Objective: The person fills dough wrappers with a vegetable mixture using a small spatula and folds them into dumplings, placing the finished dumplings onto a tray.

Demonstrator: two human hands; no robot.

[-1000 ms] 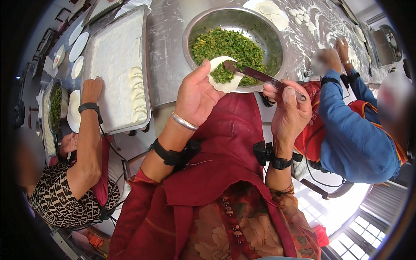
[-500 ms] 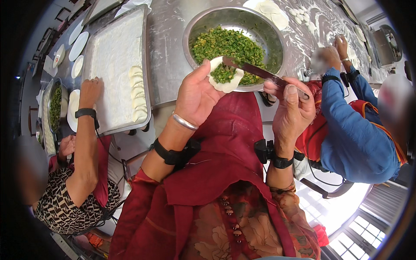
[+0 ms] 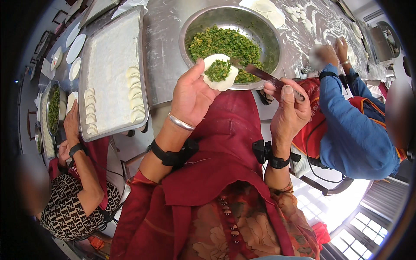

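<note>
In my left hand (image 3: 190,95) lies a round white dumpling wrapper (image 3: 230,79), held at its edge by the thumb and supported from below by fingers partly hidden. A mound of chopped green filling (image 3: 218,70) sits in the middle of the wrapper. My right hand (image 3: 291,104) grips a narrow flat metal spatula (image 3: 265,76), its tip close to the wrapper's right edge. Just beyond both hands stands a large steel bowl (image 3: 272,45) with chopped green filling (image 3: 225,45) in it.
A floured metal tray (image 3: 113,56) at left carries two rows of folded dumplings (image 3: 137,97). Stacked wrappers (image 3: 266,11) and small dough pieces (image 3: 297,13) lie beyond the bowl. Co-workers sit on both sides; the right one's blue sleeve (image 3: 346,125) is near my right arm.
The spatula has drawn back rightward off the filling, leaving it in full view. The left co-worker's hand has left the tray, uncovering a row of dumplings there.
</note>
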